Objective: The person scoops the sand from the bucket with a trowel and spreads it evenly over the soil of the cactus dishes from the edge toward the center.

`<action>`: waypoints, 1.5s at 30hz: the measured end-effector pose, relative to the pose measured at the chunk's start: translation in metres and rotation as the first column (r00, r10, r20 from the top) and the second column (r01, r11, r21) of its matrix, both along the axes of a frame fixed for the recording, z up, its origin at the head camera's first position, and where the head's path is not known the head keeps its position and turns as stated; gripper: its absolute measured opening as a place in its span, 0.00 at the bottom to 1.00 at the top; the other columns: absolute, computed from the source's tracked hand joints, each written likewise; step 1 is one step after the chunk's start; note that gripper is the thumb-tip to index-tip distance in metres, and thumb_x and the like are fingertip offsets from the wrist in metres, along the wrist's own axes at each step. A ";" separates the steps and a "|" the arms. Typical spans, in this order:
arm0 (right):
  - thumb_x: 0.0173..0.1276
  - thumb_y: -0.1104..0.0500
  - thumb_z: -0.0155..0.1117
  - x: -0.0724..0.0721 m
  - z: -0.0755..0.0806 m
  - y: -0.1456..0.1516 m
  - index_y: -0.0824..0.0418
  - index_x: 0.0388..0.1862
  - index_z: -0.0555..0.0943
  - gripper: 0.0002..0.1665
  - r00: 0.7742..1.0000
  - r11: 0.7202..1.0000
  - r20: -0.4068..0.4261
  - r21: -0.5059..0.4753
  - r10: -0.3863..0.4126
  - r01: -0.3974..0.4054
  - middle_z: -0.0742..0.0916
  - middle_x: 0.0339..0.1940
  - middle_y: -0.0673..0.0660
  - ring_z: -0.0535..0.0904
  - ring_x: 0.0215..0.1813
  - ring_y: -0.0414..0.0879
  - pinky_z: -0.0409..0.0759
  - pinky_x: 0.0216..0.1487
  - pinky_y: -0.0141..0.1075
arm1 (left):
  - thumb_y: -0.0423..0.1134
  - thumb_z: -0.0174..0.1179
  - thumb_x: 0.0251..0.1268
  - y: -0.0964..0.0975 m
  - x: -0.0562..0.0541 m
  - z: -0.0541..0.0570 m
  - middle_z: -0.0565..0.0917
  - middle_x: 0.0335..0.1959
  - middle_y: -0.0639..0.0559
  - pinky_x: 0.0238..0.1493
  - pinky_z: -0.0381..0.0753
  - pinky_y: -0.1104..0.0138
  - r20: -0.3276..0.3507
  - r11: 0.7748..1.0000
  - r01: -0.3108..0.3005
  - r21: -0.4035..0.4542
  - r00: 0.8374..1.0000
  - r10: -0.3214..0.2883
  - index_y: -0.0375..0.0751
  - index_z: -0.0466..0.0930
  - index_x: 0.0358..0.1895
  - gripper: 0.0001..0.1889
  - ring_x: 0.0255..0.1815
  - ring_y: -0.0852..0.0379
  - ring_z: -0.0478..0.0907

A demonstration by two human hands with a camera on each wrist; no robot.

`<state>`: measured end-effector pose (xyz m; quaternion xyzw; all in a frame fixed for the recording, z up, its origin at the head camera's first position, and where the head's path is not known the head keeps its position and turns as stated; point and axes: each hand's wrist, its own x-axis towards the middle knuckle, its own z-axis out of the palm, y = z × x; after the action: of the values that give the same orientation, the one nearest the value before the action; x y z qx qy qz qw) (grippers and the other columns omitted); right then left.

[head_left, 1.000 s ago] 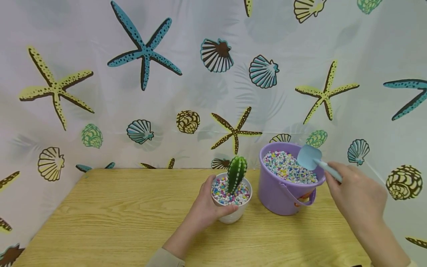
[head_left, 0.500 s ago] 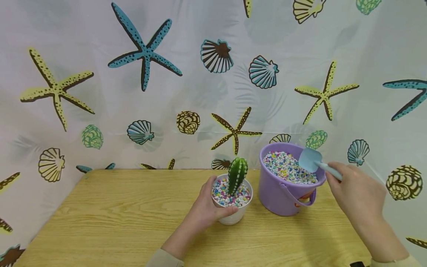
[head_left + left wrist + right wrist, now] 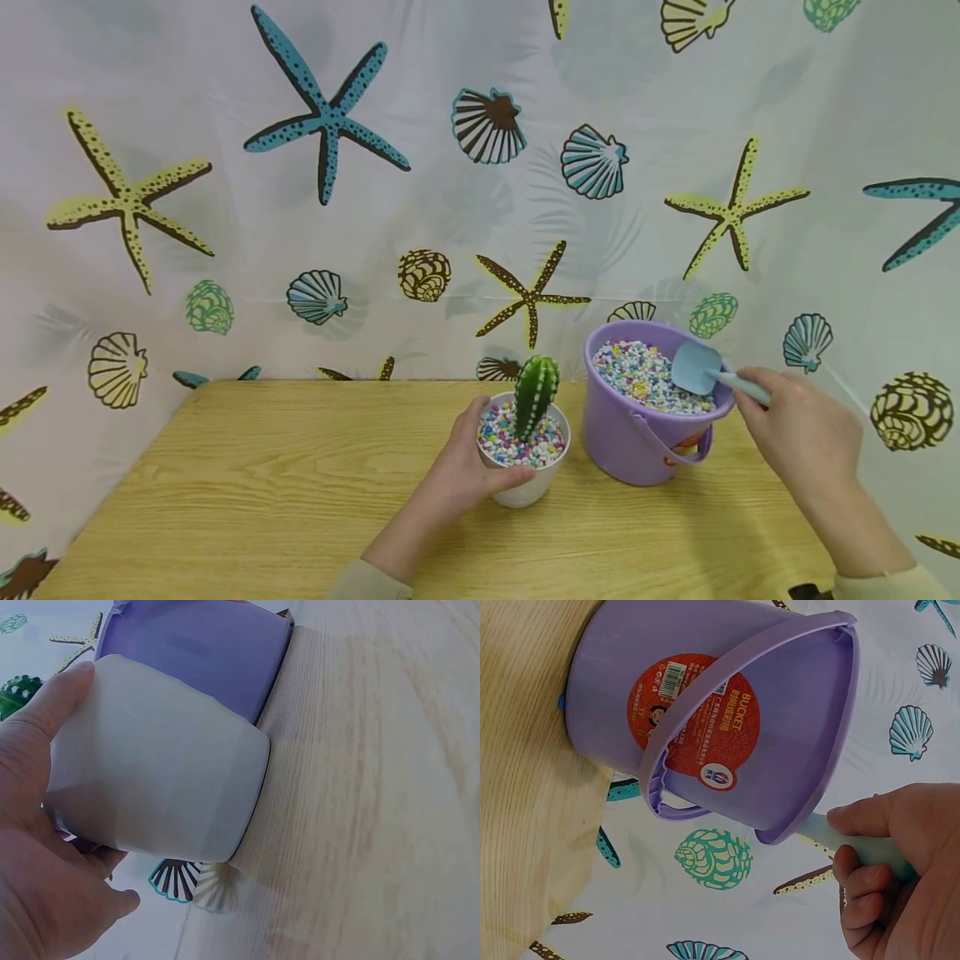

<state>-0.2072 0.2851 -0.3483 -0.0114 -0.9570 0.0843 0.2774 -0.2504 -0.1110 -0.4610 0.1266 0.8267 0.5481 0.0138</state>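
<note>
My left hand [image 3: 468,471] grips the side of a white pot [image 3: 525,487], its thumb across the near side. A green cactus [image 3: 535,398] stands in the pot, slightly tilted, amid colourful pebbles [image 3: 498,433]. To the right, my right hand [image 3: 802,433] holds the handle of a light blue toy shovel [image 3: 696,367]. The shovel's blade is inside the rim of a purple bucket [image 3: 626,442], over the colourful pebbles [image 3: 645,379] in it. In the right wrist view the bucket wall hides the blade, and curled fingers [image 3: 866,881] wrap the handle.
Pot and bucket stand side by side on a wooden table [image 3: 285,483]. The bucket's handle [image 3: 675,450] hangs down at its front. Behind the table hangs a white curtain [image 3: 420,200] printed with starfish and shells.
The shovel's blade has dipped slightly lower into the bucket, and my right hand has shifted a little. My left hand keeps its grip on the pot.
</note>
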 end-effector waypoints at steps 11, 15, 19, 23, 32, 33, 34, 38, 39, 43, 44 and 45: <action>0.81 0.47 0.71 -0.008 -0.002 0.004 0.56 0.63 0.89 0.20 0.996 0.998 0.089 -0.065 0.016 -0.011 0.92 0.40 0.65 0.73 0.22 0.48 0.65 0.17 0.43 | 0.53 0.88 0.54 -0.004 0.003 0.002 0.63 0.83 0.32 0.81 0.63 0.36 -0.010 1.000 0.008 0.009 1.000 -0.008 0.41 0.49 0.91 0.68 0.81 0.32 0.65; 0.82 0.46 0.69 -0.010 0.002 0.005 0.57 0.66 0.88 0.23 0.990 0.996 0.140 -0.082 0.035 -0.023 0.88 0.27 0.57 0.71 0.21 0.48 0.63 0.18 0.43 | 0.54 0.88 0.54 -0.006 0.003 0.001 0.63 0.83 0.32 0.81 0.62 0.36 -0.009 1.000 0.009 0.004 1.000 -0.009 0.42 0.48 0.91 0.69 0.82 0.32 0.65; 0.84 0.45 0.67 -0.012 0.007 0.006 0.59 0.70 0.85 0.26 0.977 0.994 0.209 -0.106 0.049 -0.027 0.84 0.22 0.51 0.71 0.21 0.49 0.62 0.19 0.42 | 0.54 0.88 0.54 -0.007 0.003 0.001 0.62 0.84 0.32 0.81 0.62 0.36 -0.003 1.000 0.010 0.002 1.000 -0.010 0.42 0.48 0.91 0.69 0.82 0.31 0.65; 0.85 0.43 0.65 -0.014 0.009 0.006 0.59 0.72 0.83 0.28 0.969 0.993 0.240 -0.110 0.059 -0.033 0.87 0.27 0.55 0.73 0.23 0.49 0.64 0.19 0.42 | 0.53 0.88 0.54 -0.008 0.004 0.002 0.60 0.85 0.32 0.82 0.60 0.35 0.005 1.000 0.008 0.013 1.000 -0.008 0.42 0.47 0.91 0.69 0.83 0.30 0.63; 0.87 0.36 0.57 -0.017 0.001 0.002 0.61 0.85 0.69 0.41 0.981 0.995 0.189 -0.097 0.041 -0.023 0.83 0.65 0.79 0.87 0.46 0.72 0.80 0.26 0.53 | 0.55 0.87 0.56 -0.012 0.007 0.007 0.54 0.89 0.33 0.81 0.59 0.33 -0.004 0.999 -0.001 -0.032 1.000 0.001 0.46 0.41 0.93 0.72 0.85 0.27 0.59; 0.87 0.35 0.57 -0.017 0.000 0.001 0.60 0.86 0.68 0.43 0.985 0.995 0.172 -0.099 0.035 -0.018 0.80 0.68 0.81 0.86 0.50 0.74 0.80 0.26 0.54 | 0.56 0.87 0.56 -0.012 0.008 0.008 0.53 0.89 0.32 0.81 0.59 0.33 -0.012 0.999 -0.002 -0.045 1.000 0.002 0.47 0.41 0.93 0.72 0.84 0.27 0.59; 0.87 0.35 0.57 -0.016 -0.001 0.000 0.60 0.87 0.66 0.44 0.988 0.995 0.153 -0.101 0.027 -0.011 0.78 0.69 0.81 0.84 0.51 0.76 0.80 0.27 0.56 | 0.56 0.87 0.56 -0.013 0.008 0.009 0.53 0.89 0.32 0.80 0.60 0.32 -0.020 0.998 -0.004 -0.057 1.000 0.003 0.46 0.41 0.93 0.72 0.84 0.27 0.60; 0.86 0.36 0.61 -0.010 -0.005 -0.006 0.59 0.90 0.62 0.46 0.998 0.994 0.060 -0.109 0.019 -0.012 0.73 0.71 0.80 0.78 0.57 0.78 0.81 0.31 0.64 | 0.60 0.86 0.56 -0.018 0.010 0.014 0.53 0.89 0.33 0.80 0.60 0.31 -0.077 0.990 -0.026 -0.139 0.997 0.015 0.43 0.43 0.92 0.71 0.85 0.27 0.59; 0.85 0.38 0.63 -0.008 -0.005 -0.008 0.59 0.90 0.62 0.46 0.999 0.994 0.029 -0.107 0.023 -0.020 0.73 0.72 0.80 0.76 0.61 0.78 0.81 0.36 0.68 | 0.61 0.85 0.57 -0.019 0.010 0.016 0.53 0.89 0.33 0.80 0.60 0.31 -0.093 0.986 -0.035 -0.164 0.995 0.020 0.42 0.43 0.92 0.70 0.85 0.26 0.58; 0.81 0.46 0.73 0.000 -0.006 -0.020 0.63 0.86 0.67 0.45 0.991 0.995 -0.112 -0.066 0.070 -0.077 0.73 0.75 0.78 0.67 0.72 0.81 0.73 0.62 0.78 | 0.64 0.80 0.63 -0.023 0.013 0.019 0.52 0.90 0.34 0.84 0.49 0.34 -0.169 0.957 -0.075 -0.280 0.985 0.028 0.39 0.45 0.92 0.67 0.87 0.29 0.53; 0.79 0.48 0.74 0.003 -0.007 -0.023 0.65 0.85 0.68 0.45 0.985 0.995 -0.149 -0.048 0.084 -0.092 0.73 0.75 0.78 0.66 0.74 0.80 0.69 0.68 0.77 | 0.65 0.78 0.65 -0.024 0.014 0.020 0.52 0.90 0.35 0.85 0.46 0.34 -0.186 0.948 -0.082 -0.307 0.982 0.025 0.38 0.45 0.92 0.66 0.88 0.30 0.52; 0.78 0.48 0.75 0.005 -0.007 -0.027 0.65 0.84 0.68 0.45 0.978 0.994 -0.181 -0.028 0.099 -0.106 0.73 0.76 0.77 0.65 0.76 0.79 0.64 0.74 0.75 | 0.65 0.77 0.66 -0.025 0.016 0.022 0.51 0.91 0.35 0.86 0.43 0.35 -0.204 0.939 -0.088 -0.333 0.979 0.020 0.37 0.45 0.91 0.65 0.89 0.31 0.51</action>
<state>-0.2020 0.2585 -0.3554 0.0405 -0.9257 0.1174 0.3573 -0.2348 -0.1358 -0.4394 0.1531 0.9093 0.3820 -0.0617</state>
